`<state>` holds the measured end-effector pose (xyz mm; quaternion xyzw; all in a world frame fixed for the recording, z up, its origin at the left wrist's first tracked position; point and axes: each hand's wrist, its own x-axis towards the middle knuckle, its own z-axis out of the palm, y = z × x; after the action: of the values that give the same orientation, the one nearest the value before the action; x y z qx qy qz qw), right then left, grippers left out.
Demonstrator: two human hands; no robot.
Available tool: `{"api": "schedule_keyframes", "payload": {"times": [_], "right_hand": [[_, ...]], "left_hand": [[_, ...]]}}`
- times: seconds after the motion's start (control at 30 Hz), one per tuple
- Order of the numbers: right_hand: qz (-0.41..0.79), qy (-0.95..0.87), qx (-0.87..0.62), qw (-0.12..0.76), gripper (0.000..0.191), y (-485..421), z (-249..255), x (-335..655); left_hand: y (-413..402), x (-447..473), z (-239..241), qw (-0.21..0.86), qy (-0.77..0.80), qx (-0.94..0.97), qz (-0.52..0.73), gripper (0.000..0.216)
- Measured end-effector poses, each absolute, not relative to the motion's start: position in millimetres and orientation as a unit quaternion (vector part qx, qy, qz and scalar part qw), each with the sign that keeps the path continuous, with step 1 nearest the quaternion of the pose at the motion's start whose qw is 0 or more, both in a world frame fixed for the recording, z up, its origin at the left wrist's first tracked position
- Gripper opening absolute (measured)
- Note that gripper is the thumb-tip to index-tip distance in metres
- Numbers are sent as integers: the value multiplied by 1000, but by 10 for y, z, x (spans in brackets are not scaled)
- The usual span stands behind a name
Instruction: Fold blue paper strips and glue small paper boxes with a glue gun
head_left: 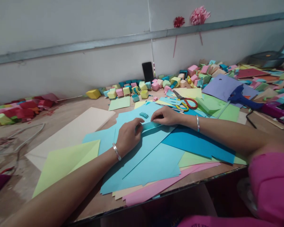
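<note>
My left hand [129,136] and my right hand [164,115] both pinch a narrow strip of light blue paper [151,126] lying on a stack of blue sheets [146,154]. The left fingers close on the strip's left end, the right fingers on its right part. A small pleated blue paper piece [144,115] sits just beyond the strip. Each wrist wears a silver bangle.
Green [66,162], cream [73,132] and pink [156,187] sheets spread around the stack. Scissors with red and yellow handles [186,103] lie behind my right hand, and a blue glue gun [241,97] lies to the right. Several small folded paper boxes [142,86] line the wall.
</note>
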<state>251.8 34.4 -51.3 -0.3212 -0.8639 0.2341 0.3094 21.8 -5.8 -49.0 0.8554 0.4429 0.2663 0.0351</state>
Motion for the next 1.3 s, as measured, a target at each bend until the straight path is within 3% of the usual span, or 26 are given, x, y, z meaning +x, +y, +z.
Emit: {"api": "schedule_keyframes", "payload": {"times": [0.13,0.27,0.4,0.57,0.77,0.93,1.17,1.3], "right_hand": [[252,-871,-348,237,14,341,-430,2534],[310,-861,-354,191,19,375,-359,2585],[356,-846,-351,185,25,402,-357,2624],[268,-887,-308,215,22,374,-422,2589],[169,-912,-257,270,11,380,-533,2542],[111,-935,-223,254,9,398,-558,2554],[61,-959,-176,212,15,433,-521,2612],[56,-966,-166,190,19,436,-502,2628]], "left_hand": [[-6,217,-487,102,458,834,289,7],[33,207,-482,168,483,805,299,12],[60,194,-471,229,474,800,288,19],[66,192,-480,246,471,798,284,19],[45,212,-493,196,469,805,307,12],[32,201,-485,143,437,835,300,7],[-5,188,-489,-13,385,892,236,18],[-36,199,-471,-51,380,904,188,22]]}}
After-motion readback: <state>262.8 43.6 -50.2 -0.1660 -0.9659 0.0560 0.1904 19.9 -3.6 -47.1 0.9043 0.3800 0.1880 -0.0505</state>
